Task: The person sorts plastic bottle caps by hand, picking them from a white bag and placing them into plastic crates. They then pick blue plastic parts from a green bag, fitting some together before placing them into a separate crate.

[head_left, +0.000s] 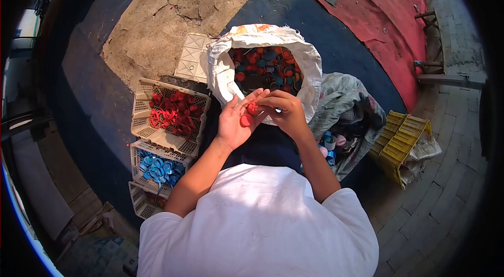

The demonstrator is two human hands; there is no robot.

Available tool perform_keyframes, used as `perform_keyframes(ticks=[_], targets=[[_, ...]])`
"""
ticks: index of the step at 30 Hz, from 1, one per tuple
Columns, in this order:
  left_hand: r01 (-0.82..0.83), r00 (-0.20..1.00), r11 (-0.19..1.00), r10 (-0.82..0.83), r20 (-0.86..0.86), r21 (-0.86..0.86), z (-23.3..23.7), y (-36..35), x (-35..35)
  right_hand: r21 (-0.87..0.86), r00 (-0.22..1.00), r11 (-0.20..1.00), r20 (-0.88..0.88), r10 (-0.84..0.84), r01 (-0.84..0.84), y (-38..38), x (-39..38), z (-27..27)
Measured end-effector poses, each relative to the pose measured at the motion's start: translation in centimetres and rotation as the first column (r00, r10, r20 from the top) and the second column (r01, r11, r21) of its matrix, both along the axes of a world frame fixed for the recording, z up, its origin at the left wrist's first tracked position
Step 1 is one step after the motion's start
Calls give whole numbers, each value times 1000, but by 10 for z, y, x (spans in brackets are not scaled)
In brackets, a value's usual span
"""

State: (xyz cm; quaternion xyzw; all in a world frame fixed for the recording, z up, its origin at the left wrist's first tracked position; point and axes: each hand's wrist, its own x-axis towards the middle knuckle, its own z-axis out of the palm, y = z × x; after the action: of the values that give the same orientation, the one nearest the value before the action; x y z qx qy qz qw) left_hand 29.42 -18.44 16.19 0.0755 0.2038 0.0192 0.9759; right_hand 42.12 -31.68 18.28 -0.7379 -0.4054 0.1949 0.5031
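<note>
Palm up, my left hand [235, 122] cradles a round red bottle cap [246, 120], its fingers partly curled. My right hand [286, 110] meets it from the other side, thumb and fingertips pinched on a second red cap [252, 106] above the left palm. Both hands are over the near rim of a white woven sack [223, 70] with its mouth rolled open. Inside the sack lie many mixed caps [268, 64] in red, orange, blue and dark tones.
Left of me stand a beige crate [137, 126] of red plastic pieces [177, 112], then a crate of blue pieces [160, 168] and a third crate [137, 201]. To the right are a grey sack [344, 88] with assorted caps and a yellow crate [401, 138].
</note>
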Motion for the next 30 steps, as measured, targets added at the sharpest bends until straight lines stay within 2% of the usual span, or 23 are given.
perform_keyframes(ticks=[2, 5, 6, 8, 9, 11, 13, 14, 17, 20, 23, 26, 29, 30], targets=[[-5, 999, 999, 7, 33, -48, -4, -1, 1, -41, 972, 999, 232, 23, -14, 0, -6, 0], [-4, 998, 999, 7, 63, -45, -23, -3, -2, -136, 968, 990, 241, 67, -35, 0, -10, 11], [-7, 997, 1000, 9, 71, -28, -24, -2, -1, -123, 981, 991, 182, 69, -47, -1, -9, 13], [-41, 999, 999, 41, -23, 23, -21, -5, -5, -95, 995, 993, 62, 76, -70, -4, -5, 15], [-56, 996, 997, 59, -72, 50, -19, -6, -7, -32, 996, 999, -84, 7, -10, -3, -2, 12], [-34, 998, 999, 36, -44, 35, -19, -3, -10, 58, 919, 989, -380, -105, 137, 7, 11, -1], [-30, 999, 1000, 30, -31, 5, -19, -3, -14, -54, 876, 955, -388, -288, 290, 23, 32, -27], [-40, 999, 999, 40, -29, -14, -21, -3, -15, -117, 917, 948, -244, -316, 296, 32, 44, -50], [-65, 998, 997, 64, -19, -35, -21, -5, -20, -326, 988, 935, -19, -151, 136, 63, 71, -108], [-69, 997, 996, 68, -20, -52, -19, -4, -21, -569, 982, 807, 174, -71, 159, 95, 74, -161], [-56, 998, 997, 55, -10, -47, -16, -3, -23, -743, 966, 665, 218, 138, 72, 112, 81, -193], [-52, 999, 998, 52, -6, -43, -14, 0, -26, -774, 968, 628, 207, 140, 75, 119, 80, -198], [-54, 999, 997, 54, -2, -55, -10, -1, -24, -734, 926, 665, 333, 179, 136, 115, 75, -205], [-62, 998, 996, 62, 3, -61, -10, -3, -22, -722, 940, 679, 309, 143, 134, 112, 75, -206]])
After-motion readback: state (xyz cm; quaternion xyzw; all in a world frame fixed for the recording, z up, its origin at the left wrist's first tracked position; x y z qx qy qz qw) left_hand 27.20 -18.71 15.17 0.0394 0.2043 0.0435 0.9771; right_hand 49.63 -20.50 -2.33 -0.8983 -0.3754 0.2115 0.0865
